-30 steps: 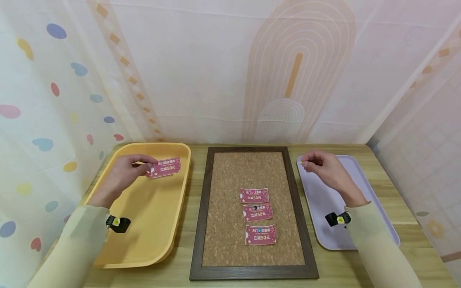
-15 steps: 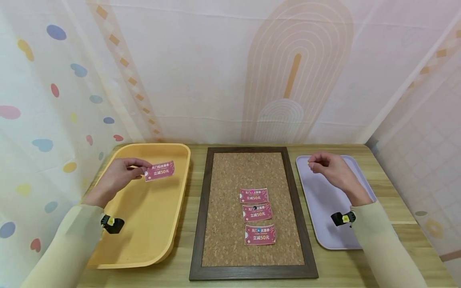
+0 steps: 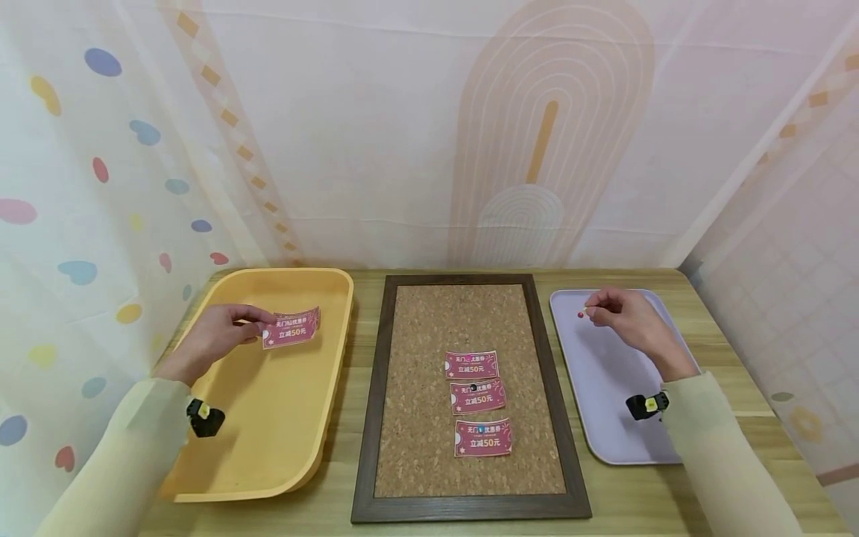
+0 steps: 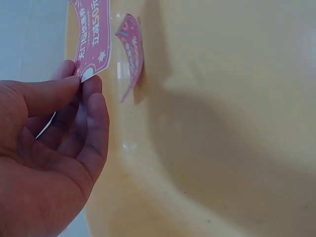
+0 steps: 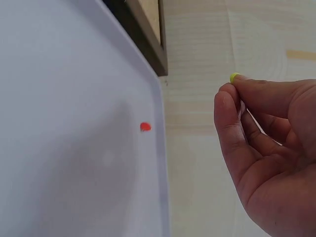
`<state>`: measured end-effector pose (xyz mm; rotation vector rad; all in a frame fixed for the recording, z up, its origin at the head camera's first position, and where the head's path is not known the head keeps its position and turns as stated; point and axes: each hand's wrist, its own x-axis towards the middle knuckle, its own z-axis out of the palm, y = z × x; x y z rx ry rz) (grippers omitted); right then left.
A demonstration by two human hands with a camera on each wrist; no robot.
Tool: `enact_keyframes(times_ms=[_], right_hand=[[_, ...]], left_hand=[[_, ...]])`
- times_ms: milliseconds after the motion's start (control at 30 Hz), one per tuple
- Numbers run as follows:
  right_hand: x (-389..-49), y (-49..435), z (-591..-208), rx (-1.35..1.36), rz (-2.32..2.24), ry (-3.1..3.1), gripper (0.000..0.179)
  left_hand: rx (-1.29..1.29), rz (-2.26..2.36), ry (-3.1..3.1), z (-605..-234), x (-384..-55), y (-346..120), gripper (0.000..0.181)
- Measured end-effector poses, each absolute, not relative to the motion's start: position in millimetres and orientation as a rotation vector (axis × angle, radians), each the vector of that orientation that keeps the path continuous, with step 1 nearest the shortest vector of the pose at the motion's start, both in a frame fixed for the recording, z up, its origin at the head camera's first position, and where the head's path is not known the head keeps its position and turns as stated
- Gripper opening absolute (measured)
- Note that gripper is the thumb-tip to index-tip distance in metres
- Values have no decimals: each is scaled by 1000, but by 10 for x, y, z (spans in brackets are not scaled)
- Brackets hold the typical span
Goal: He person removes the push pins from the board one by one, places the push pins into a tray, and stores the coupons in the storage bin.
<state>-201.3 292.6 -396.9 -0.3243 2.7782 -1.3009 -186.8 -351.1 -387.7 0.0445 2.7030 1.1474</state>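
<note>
In the head view my left hand (image 3: 218,335) pinches the left end of a pink coupon (image 3: 290,330) over the yellow tray. A second coupon (image 4: 132,57) leans curved against that tray's wall, partly behind the first in the head view. Between thumb and index finger of my right hand (image 3: 631,324) is a small yellow pushpin (image 5: 235,77), mostly covered by the fingertips. A red pushpin (image 5: 145,127) lies in the lilac tray near its edge. Three coupons are on the cork board: one with a pink pin (image 3: 468,359), one black (image 3: 473,388), one blue (image 3: 480,429).
The dark-framed cork board (image 3: 416,447) lies mid-table, between the deep yellow tray (image 3: 268,418) on the left and the shallow lilac tray (image 3: 607,418) on the right. A patterned curtain (image 3: 376,149) hangs behind the wooden table (image 3: 349,418).
My left hand has shifted left and towards me with the coupon. My right hand has drawn right with the yellow pushpin, and the red pushpin now shows beside its fingertips.
</note>
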Motion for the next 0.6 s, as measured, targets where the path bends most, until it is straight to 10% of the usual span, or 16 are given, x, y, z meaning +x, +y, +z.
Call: enact_keyframes(times_ms=[600], right_hand=[[-2147,3091,-4114,-279,-1181,2786,13]], left_hand=[[144,1122,2641,-4016,-1925,-3561,24]])
